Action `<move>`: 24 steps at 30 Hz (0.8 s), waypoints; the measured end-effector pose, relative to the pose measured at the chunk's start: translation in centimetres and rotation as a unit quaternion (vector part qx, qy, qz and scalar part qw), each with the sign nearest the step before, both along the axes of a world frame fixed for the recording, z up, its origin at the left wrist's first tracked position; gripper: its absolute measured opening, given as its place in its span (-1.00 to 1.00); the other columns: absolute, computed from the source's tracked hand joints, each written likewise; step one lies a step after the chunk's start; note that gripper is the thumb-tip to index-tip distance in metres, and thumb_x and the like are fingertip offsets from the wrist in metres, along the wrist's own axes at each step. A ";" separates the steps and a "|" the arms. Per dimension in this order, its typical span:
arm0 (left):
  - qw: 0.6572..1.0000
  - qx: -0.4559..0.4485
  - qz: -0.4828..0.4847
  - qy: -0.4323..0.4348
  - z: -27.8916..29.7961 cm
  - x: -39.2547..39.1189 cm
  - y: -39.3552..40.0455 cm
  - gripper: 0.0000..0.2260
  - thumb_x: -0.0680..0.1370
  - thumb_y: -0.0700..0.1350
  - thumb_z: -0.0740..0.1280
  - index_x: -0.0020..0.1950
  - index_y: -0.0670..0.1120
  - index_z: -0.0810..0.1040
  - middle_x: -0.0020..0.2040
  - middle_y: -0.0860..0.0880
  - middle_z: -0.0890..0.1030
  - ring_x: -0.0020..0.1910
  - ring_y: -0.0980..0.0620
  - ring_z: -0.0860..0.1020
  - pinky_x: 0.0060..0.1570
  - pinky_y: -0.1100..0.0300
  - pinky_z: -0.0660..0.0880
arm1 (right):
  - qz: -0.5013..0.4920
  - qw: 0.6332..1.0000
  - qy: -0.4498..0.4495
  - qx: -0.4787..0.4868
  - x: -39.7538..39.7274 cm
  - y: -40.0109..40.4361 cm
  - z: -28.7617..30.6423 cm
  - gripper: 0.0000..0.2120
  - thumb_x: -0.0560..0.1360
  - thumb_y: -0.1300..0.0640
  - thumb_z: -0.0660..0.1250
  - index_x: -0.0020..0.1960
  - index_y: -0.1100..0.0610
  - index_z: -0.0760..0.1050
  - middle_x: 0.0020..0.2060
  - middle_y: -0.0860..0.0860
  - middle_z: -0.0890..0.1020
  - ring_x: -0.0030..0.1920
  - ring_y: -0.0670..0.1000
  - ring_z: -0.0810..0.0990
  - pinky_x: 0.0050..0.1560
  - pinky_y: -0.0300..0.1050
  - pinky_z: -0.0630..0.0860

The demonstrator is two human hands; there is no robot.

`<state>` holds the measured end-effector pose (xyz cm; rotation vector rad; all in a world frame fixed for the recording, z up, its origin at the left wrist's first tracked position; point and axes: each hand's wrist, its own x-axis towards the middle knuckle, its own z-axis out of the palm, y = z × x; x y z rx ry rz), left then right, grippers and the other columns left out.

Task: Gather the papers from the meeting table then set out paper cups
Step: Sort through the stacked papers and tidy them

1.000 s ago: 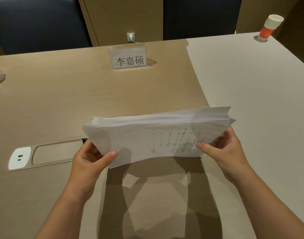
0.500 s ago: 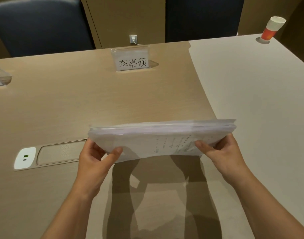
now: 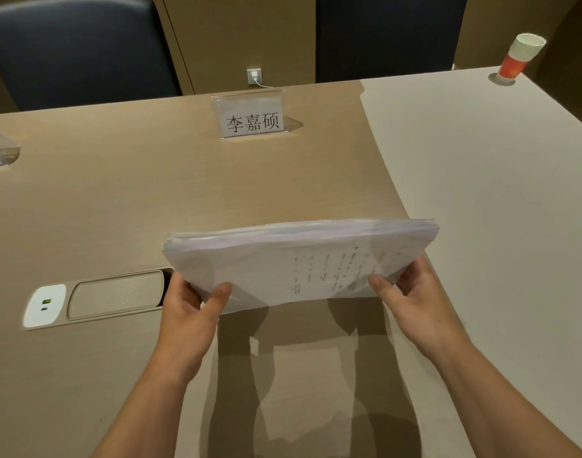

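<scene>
A thick stack of papers (image 3: 302, 259) is held above the meeting table (image 3: 150, 200), gripped at both short ends and tipped so that its far long edge is seen as many layered sheet edges. The sheets are white and slightly uneven at the left end, where corners are fanned out of line. On the sheet facing the camera, a few columns of small dark print are seen toward the right, too fine to be read. The left end is gripped by the left hand (image 3: 190, 312), thumb laid on the near face and fingers curled behind. The right end is gripped by the right hand (image 3: 411, 302) in the same way, thumb on the printed face and fingers wrapped round the edge. A shadow of the stack and arms is cast on the table below.

Beyond the stack, a clear name card holder (image 3: 250, 115) is stood on the table, with three printed Chinese characters, 李嘉硕. At the far right corner a paper cup (image 3: 520, 57) is seen, white above and red below, any print on it too small to be made out
</scene>
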<state>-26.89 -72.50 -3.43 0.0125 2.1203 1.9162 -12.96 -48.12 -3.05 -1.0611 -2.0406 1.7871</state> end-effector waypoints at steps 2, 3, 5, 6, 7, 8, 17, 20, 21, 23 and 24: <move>1.000 -0.006 -0.002 0.001 -0.1 0.0 0.2 -0.66 0.54 -0.31 0.36 0.06 0.16 0.47 -0.04 0.08 0.59 -0.11 0.25 0.58 -0.04 0.27 0.49 | -0.012 1.000 -0.008 0.008 -0.3 -0.2 0.0 -0.58 0.55 0.22 0.40 0.32 -0.08 0.39 0.16 -0.17 0.59 0.32 -0.07 0.51 0.39 0.01 0.45; 1.000 -0.008 -0.005 0.002 -0.1 -0.1 0.2 -0.67 0.55 -0.30 0.36 0.06 0.16 0.47 -0.03 0.09 0.60 -0.13 0.29 0.57 -0.03 0.27 0.49 | -0.019 1.000 -0.009 0.012 -0.5 -0.3 0.2 -0.59 0.56 0.21 0.38 0.33 -0.06 0.38 0.15 -0.17 0.59 0.32 -0.06 0.50 0.39 -0.01 0.45; 1.000 -0.015 -0.004 0.003 -0.2 -0.3 0.2 -0.69 0.55 -0.29 0.36 0.07 0.13 0.48 0.00 0.10 0.61 -0.08 0.29 0.58 -0.01 0.26 0.49 | -0.022 0.999 -0.008 0.029 -0.6 -0.4 0.6 -0.64 0.58 0.21 0.36 0.30 -0.04 0.38 0.13 -0.14 0.58 0.26 -0.07 0.50 0.22 -0.20 0.49; 1.000 -0.018 0.000 0.003 -0.3 -0.4 0.0 -0.71 0.54 -0.29 0.36 0.09 0.09 0.49 0.02 0.09 0.62 -0.03 0.22 0.60 -0.01 0.25 0.50 | -0.018 0.999 -0.009 0.043 -0.7 -0.4 0.8 -0.68 0.59 0.20 0.35 0.27 -0.04 0.38 0.12 -0.12 0.58 0.22 -0.08 0.51 0.08 -0.33 0.49; 1.000 -0.024 0.002 0.002 -0.2 -0.5 -0.1 -0.73 0.53 -0.29 0.38 0.12 0.03 0.50 0.02 0.06 0.63 0.01 0.14 0.60 -0.02 0.21 0.51 | -0.014 0.998 -0.010 0.060 -0.8 -0.4 1.1 -0.71 0.59 0.20 0.34 0.24 -0.04 0.37 0.08 -0.12 0.57 0.16 -0.09 0.52 -0.08 -0.42 0.48; 0.999 -0.032 -0.001 -0.005 -0.1 -0.5 -0.4 -0.73 0.52 -0.29 0.40 0.15 -0.02 0.51 0.03 0.03 0.64 0.03 0.07 0.61 -0.03 0.18 0.53 | -0.013 0.997 -0.012 0.079 -0.9 -0.4 1.5 -0.75 0.59 0.21 0.33 0.20 -0.01 0.37 0.01 -0.13 0.56 0.08 -0.10 0.53 -0.23 -0.45 0.47; 0.960 -0.207 -0.038 0.182 7.7 -1.8 -2.4 -0.08 0.29 -0.07 0.61 0.51 0.14 0.16 0.45 0.07 0.34 0.39 0.20 0.30 0.30 0.30 0.31 | 0.111 0.948 -0.007 0.299 -1.5 0.1 8.1 -0.84 0.61 0.24 0.29 -0.02 0.03 0.33 -0.18 -0.20 0.49 -0.17 -0.23 0.49 -0.37 -0.39 0.42; 0.891 -0.297 -0.159 0.304 12.1 -1.7 0.2 -0.01 0.25 0.04 0.61 0.51 0.28 0.07 0.41 0.20 0.36 0.45 0.11 0.26 0.42 0.05 0.24 | 0.156 0.909 0.008 0.385 -1.9 -0.9 10.4 -0.91 0.62 0.20 0.27 -0.01 0.16 0.36 -0.15 -0.06 0.53 -0.20 -0.09 0.50 -0.34 -0.30 0.42; 0.879 -0.310 -0.194 0.306 13.0 -2.0 1.0 -0.05 0.27 0.06 0.59 0.48 0.33 0.09 0.33 0.26 0.43 0.44 0.06 0.30 0.43 -0.04 0.26 | 0.171 0.899 0.016 0.403 -2.0 -1.2 11.0 -0.91 0.62 0.19 0.26 -0.01 0.19 0.37 -0.14 -0.04 0.53 -0.20 -0.08 0.50 -0.36 -0.32 0.41; 0.880 -0.297 -0.266 0.257 13.8 -2.6 2.1 -0.28 0.36 0.00 0.55 0.40 0.36 0.29 0.10 0.32 0.55 0.25 0.18 0.48 0.26 0.02 0.44 | 0.199 0.884 0.027 0.421 -2.1 -2.0 12.2 -0.89 0.62 0.20 0.26 -0.04 0.20 0.36 -0.18 -0.07 0.48 -0.21 -0.14 0.47 -0.39 -0.35 0.40; 0.886 -0.275 -0.293 0.230 13.5 -2.9 2.3 -0.48 0.41 -0.05 0.53 0.27 0.33 0.46 -0.02 0.30 0.61 0.09 0.28 0.54 0.12 0.10 0.52 | 0.210 0.875 0.035 0.434 -2.2 -2.3 12.7 -0.89 0.62 0.22 0.27 -0.05 0.20 0.36 -0.19 -0.08 0.46 -0.23 -0.14 0.45 -0.38 -0.34 0.38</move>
